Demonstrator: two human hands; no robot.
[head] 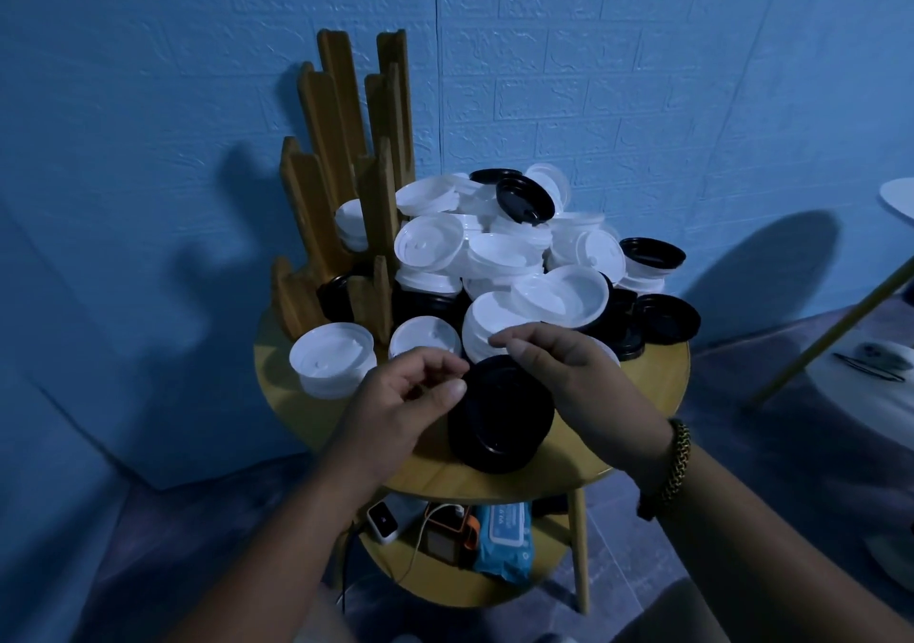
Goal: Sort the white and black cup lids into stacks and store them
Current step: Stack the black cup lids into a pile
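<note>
A mixed heap of white lids [499, 251] and black lids [524, 200] covers the round wooden table [658, 385]. A short black stack [497, 425] sits at the table's front, between my hands. My left hand [403, 402] hovers at its left edge with loosely curled fingers and holds nothing; the thumb is close to the rim. My right hand [564, 370] lies over the stack's upper right edge, index finger and thumb stretched left above a white lid [482, 326]. A white lid stack [329, 363] stands front left, beside the wooden slotted holder [341, 172], which holds lids low down.
A blue brick-pattern wall stands close behind the table. The lower shelf [435, 578] carries a small white device [383, 521], cables and a blue wipes pack [504, 543]. At the right are a slanted yellow pole [836, 326] and a white table [870, 395].
</note>
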